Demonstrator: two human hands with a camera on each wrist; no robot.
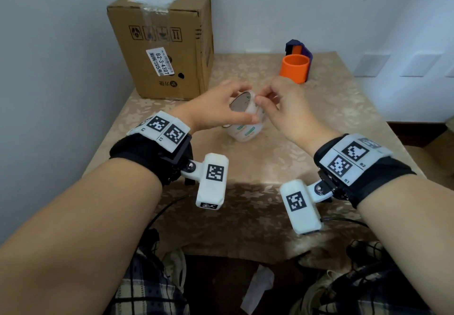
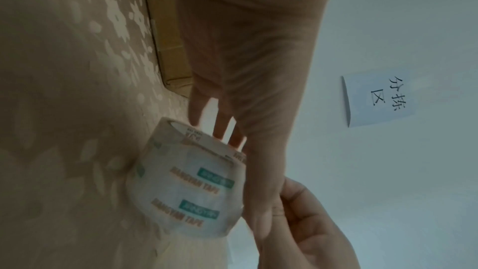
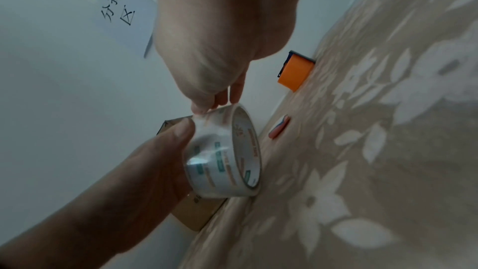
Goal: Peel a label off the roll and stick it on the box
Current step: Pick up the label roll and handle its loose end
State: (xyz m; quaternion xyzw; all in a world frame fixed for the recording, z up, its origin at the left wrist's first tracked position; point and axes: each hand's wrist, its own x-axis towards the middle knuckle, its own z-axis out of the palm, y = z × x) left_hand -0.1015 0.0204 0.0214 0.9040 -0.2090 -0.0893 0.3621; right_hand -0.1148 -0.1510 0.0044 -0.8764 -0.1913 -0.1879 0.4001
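We steady the roll (image 1: 245, 120) upright on the table (image 1: 319, 123) with our left hand (image 1: 216, 108) gripping it; our right hand (image 1: 275, 106) apparently pinches its top edge; box (image 1: 162, 39) behind.

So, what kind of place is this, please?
Probably a small parcel packing or sorting corner in a plain room. A taped cardboard box carrying a shipping sticker stands on a cloth-covered table, and a handwritten paper sign hangs on the white wall.
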